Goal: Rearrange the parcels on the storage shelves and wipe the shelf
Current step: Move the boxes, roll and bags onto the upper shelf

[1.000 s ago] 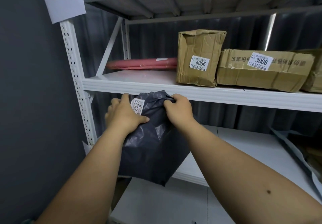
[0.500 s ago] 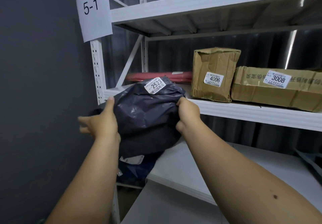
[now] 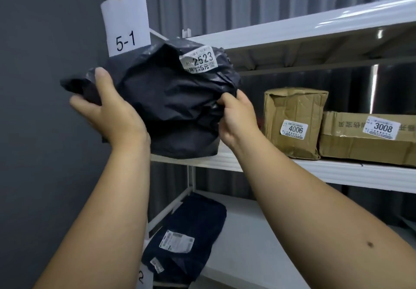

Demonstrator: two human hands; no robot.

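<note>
A crumpled dark grey plastic parcel (image 3: 171,99) with a white label reading 2523 is held up at the left end of the white middle shelf (image 3: 315,167). My left hand (image 3: 108,111) grips its left side and my right hand (image 3: 236,117) pinches its right edge. Its bottom sits at or just above the shelf's front edge. On the same shelf to the right stand a brown parcel labelled 4006 (image 3: 292,122) and a longer brown box labelled 3008 (image 3: 369,138).
Another dark parcel (image 3: 186,239) with white labels lies on the left of the lower shelf (image 3: 258,243). A paper sign reading 5-1 (image 3: 126,20) hangs on the shelf post. A dark grey wall is at the left. The top shelf (image 3: 315,25) runs overhead.
Both hands have lifted the 2523 parcel from below the middle shelf up to that shelf's level. The view has tilted upward, revealing the dark parcel on the lower shelf.
</note>
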